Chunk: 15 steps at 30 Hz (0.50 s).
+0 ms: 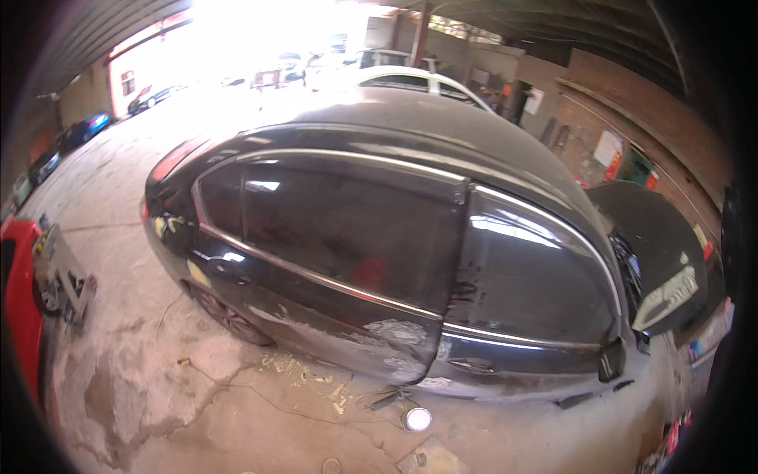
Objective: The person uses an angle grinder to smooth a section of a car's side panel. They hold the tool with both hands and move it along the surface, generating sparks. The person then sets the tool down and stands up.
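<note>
Neither of my hands shows in the head view. A black car (347, 272) stands side-on before me and fills the middle. Grey patches of filler (399, 332) mark the lower rear door near the gap between the doors, and dull scuffed paint runs along the lower side. A pale yellowish patch (198, 274) shows above the rear wheel (233, 322). On the floor beside the car sits a round tin (417, 419) with a bright white top. Close to it lies a dark elongated object (387, 400), too small to name.
A thin cable (276, 411) crosses the floor among yellow scraps (339, 391). A flat board (430, 458) lies near the lower edge. The car's hood (659, 249) is raised at right. A red car (22, 300) stands left, a white car (403, 79) behind.
</note>
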Available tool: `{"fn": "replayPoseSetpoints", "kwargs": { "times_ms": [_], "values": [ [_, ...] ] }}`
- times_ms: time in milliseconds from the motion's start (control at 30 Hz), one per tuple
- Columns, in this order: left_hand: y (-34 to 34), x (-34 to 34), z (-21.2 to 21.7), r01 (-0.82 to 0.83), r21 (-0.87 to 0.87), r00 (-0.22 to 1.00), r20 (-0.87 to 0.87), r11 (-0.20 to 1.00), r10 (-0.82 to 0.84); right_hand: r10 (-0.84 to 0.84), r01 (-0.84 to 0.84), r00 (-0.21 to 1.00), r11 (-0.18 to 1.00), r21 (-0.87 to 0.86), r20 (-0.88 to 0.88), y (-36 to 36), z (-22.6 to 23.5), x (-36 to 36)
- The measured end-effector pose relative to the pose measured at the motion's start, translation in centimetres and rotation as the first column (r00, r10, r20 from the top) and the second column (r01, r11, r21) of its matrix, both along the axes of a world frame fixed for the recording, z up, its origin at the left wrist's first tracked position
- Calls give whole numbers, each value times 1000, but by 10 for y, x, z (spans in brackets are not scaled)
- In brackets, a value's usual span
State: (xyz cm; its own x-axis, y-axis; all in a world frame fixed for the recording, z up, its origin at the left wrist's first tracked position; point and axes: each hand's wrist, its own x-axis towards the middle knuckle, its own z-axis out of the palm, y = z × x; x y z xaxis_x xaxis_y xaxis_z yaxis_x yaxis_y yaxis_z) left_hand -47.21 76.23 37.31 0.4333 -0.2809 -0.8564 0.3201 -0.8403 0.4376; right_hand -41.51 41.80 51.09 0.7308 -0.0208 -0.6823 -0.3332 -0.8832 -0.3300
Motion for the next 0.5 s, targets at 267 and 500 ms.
{"fn": "replayPoseSetpoints", "kwargs": {
  "times_ms": [267, 500],
  "values": [
    [84, 52, -48, -50, 23, 976, 214, 998, 45, -232, 227, 968, 972, 60, 97, -18, 68, -30],
    [174, 7, -28, 74, 153, 950, 290, 986, -116, -421, 420, 907, 904, 77, 8, -25, 39, -99]
  ]
}}
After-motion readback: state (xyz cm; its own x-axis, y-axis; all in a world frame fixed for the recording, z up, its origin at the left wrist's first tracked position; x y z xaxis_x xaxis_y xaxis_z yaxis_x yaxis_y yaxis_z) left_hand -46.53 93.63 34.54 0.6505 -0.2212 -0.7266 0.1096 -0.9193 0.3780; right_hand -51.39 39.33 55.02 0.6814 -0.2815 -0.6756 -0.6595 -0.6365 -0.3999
